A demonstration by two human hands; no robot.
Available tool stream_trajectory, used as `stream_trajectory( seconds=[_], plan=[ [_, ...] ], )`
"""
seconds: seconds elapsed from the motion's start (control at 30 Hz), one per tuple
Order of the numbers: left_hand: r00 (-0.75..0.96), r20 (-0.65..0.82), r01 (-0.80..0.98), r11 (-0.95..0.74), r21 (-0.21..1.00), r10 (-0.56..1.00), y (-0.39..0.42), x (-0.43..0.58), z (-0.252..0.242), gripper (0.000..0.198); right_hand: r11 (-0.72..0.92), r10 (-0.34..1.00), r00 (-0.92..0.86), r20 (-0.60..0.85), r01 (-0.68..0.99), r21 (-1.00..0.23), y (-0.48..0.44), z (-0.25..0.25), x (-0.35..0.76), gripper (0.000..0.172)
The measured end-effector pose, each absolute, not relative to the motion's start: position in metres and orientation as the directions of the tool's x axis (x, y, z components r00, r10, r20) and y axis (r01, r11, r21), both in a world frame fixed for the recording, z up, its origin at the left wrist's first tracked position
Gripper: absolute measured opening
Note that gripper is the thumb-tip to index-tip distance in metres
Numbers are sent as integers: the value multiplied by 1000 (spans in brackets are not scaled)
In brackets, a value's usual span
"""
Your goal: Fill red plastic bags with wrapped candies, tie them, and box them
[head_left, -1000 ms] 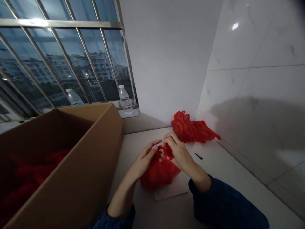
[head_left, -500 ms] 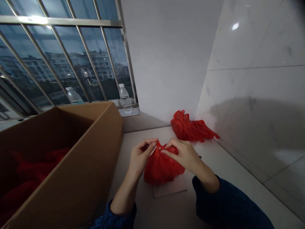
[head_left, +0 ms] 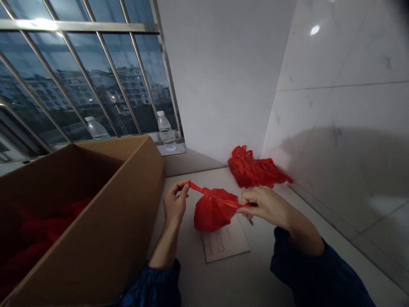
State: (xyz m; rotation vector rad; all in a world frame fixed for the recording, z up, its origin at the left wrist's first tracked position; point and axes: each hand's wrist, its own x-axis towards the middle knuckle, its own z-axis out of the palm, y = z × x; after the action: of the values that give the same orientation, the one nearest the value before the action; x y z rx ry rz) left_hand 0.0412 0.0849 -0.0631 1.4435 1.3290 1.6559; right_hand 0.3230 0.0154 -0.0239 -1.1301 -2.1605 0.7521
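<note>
A red plastic bag (head_left: 213,213), bunched round with a knot at its top, is stretched between my two hands. My left hand (head_left: 175,200) pinches one handle end, pulled out to the left. The other handle end is gripped by my right hand (head_left: 263,205), drawn to the right. Below and partly behind the bag lies a notebook (head_left: 225,245) with writing on its page. What the bag contains is hidden.
An open cardboard box (head_left: 128,204) with red bags (head_left: 54,230) inside stands at the left. Another heap of red bags (head_left: 255,168) lies by the wall corner. Two plastic bottles, one clear bottle (head_left: 166,131) nearer, stand by the barred window. A dark pen-like tip (head_left: 251,221) shows beneath my right hand.
My hands have moved apart, left and right, pulling the bag's handle ends taut at the knot. The bag has risen slightly, and more of the notebook shows.
</note>
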Motion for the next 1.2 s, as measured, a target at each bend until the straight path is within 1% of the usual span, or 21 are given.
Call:
stream_trajectory(
  seconds=[0.1, 0.17, 0.27, 0.33, 0.37, 0.4, 0.47, 0.53, 0.6, 0.67, 0.73, 0.83, 0.87, 1.03, 1.2],
  plan=[
    [-259, 367, 165, -333, 928, 894, 88, 41, -67, 34, 358, 868, -486, 101, 472, -806, 16, -28, 322, 31],
    [-235, 353, 142, -327, 934, 906, 89, 44, -70, 37, 332, 856, -513, 66, 448, -830, 20, -31, 324, 28],
    [-159, 335, 87, -325, 942, 928, 84, 52, -75, 51, 373, 836, -532, 134, 373, -849, 33, -34, 331, 23],
    [-112, 341, 101, -331, 938, 933, 76, 55, -82, 62, 376, 862, -468, 195, 333, -865, 44, -40, 337, 28],
    [-87, 350, 140, -337, 931, 933, 71, 55, -87, 64, 374, 884, -414, 217, 349, -859, 49, -45, 339, 30],
    [-58, 362, 201, -345, 917, 930, 65, 55, -92, 64, 378, 904, -354, 241, 397, -836, 53, -51, 339, 32],
    [16, 391, 352, -372, 859, 920, 52, 52, -103, 61, 420, 907, -277, 317, 522, -742, 57, -67, 332, 33],
    [121, 414, 478, -419, 772, 902, 43, 50, -113, 59, 508, 860, -313, 402, 582, -635, 59, -86, 316, 42],
    [228, 433, 565, -481, 671, 872, 40, 52, -121, 58, 599, 801, -414, 432, 571, -561, 61, -107, 295, 54],
    [317, 429, 625, -527, 576, 846, 43, 56, -128, 58, 615, 789, -470, 396, 603, -508, 66, -130, 272, 58],
    [362, 393, 677, -528, 512, 845, 51, 61, -137, 57, 588, 809, -478, 343, 683, -434, 74, -155, 254, 58],
    [367, 310, 744, -477, 469, 877, 63, 65, -154, 56, 559, 824, -485, 294, 783, -272, 88, -190, 240, 56],
    [365, 294, 760, -465, 454, 884, 65, 66, -160, 55, 549, 828, -480, 292, 799, -245, 92, -199, 238, 55],
    [395, 304, 798, -487, 353, 867, 72, 66, -176, 54, 533, 831, -465, 305, 823, -198, 98, -227, 239, 52],
    [397, 317, 792, -496, 357, 862, 78, 69, -182, 49, 527, 828, -452, 331, 830, -185, 101, -240, 237, 48]
  ],
)
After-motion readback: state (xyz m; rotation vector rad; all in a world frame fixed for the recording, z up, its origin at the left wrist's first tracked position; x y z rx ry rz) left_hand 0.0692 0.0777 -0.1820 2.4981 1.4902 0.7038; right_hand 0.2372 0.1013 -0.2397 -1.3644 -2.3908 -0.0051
